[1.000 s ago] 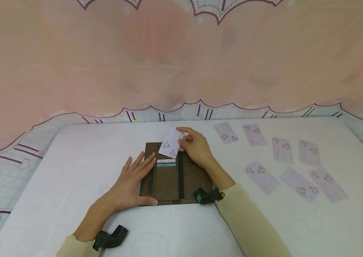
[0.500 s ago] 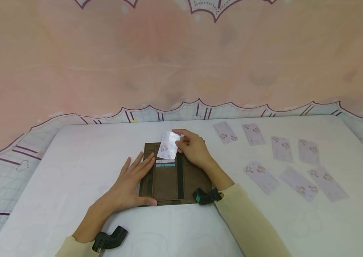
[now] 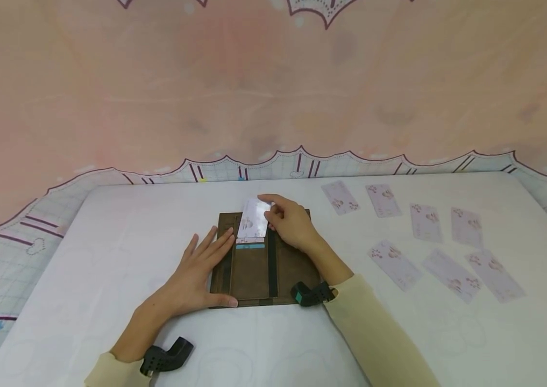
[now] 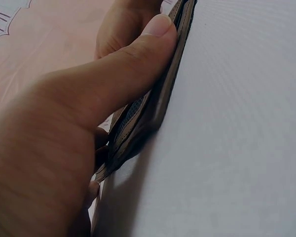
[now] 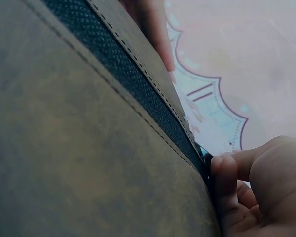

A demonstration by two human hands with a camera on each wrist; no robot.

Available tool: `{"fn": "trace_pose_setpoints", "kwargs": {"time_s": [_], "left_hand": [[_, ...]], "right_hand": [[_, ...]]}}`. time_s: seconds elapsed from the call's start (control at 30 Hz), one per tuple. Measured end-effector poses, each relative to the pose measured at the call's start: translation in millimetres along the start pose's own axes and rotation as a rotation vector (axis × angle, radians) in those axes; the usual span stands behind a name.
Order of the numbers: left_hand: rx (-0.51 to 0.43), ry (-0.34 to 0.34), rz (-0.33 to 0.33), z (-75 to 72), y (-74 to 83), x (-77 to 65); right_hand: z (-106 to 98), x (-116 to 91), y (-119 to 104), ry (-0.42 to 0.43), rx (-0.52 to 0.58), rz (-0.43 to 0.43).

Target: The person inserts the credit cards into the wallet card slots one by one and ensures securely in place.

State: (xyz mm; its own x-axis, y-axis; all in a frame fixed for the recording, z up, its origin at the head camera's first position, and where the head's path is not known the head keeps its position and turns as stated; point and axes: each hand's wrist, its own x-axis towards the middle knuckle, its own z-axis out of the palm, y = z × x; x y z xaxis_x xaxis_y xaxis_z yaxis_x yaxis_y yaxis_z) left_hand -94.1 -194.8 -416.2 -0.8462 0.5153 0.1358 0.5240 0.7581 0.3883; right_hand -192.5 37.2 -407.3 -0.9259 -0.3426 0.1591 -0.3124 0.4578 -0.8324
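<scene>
A brown wallet (image 3: 250, 274) lies spread flat on the white table, with dark bands down it. My left hand (image 3: 200, 274) rests on its left side, fingers spread and nearly straight; in the left wrist view the thumb (image 4: 138, 54) lies over the wallet's near edge. My right hand (image 3: 290, 220) pinches a white card with a floral print (image 3: 254, 217) by its right edge. The card's lower end is at the upper card slots, just above a white card edge and a blue card edge (image 3: 250, 246) that show in the slots. The right wrist view shows curled fingers (image 5: 227, 187) beside the wallet's edge.
Several similar pale printed cards lie apart on the right of the table, such as one card (image 3: 383, 200) at the back and another card (image 3: 496, 275) nearer. A patterned pink cloth (image 3: 254, 91) hangs behind the table (image 3: 133, 242).
The card in my right hand has straightened from a tilt and come slightly down and left, so it lines up with the slots. My left hand stays on the wallet.
</scene>
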Motion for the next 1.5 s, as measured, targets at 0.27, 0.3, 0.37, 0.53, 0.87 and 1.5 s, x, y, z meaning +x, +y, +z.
{"fn": "trace_pose_setpoints", "kwargs": {"time_s": [0.27,0.3,0.37,0.53,0.87,1.5], "left_hand": [[-0.006,0.000,0.003,-0.8,0.5,0.8],[-0.007,0.000,0.004,-0.9,0.5,0.9],[-0.008,0.000,0.006,-1.0,0.4,1.0],[-0.010,0.002,0.014,-0.6,-0.4,1.3],[-0.008,0.002,0.024,0.1,-0.9,1.0],[0.006,-0.001,0.015,0.3,-1.4,0.3]], "right_hand": [[0.0,0.2,-2.2,-0.013,-0.056,-0.005],[0.1,0.2,-2.3,-0.012,-0.062,-0.005],[0.3,0.2,-2.4,-0.012,-0.073,-0.009],[0.9,0.1,-2.7,-0.025,-0.105,-0.012],[4.7,-0.5,-5.9,-0.019,-0.120,0.021],[9.8,-1.2,-6.0,0.031,-0.140,-0.032]]}}
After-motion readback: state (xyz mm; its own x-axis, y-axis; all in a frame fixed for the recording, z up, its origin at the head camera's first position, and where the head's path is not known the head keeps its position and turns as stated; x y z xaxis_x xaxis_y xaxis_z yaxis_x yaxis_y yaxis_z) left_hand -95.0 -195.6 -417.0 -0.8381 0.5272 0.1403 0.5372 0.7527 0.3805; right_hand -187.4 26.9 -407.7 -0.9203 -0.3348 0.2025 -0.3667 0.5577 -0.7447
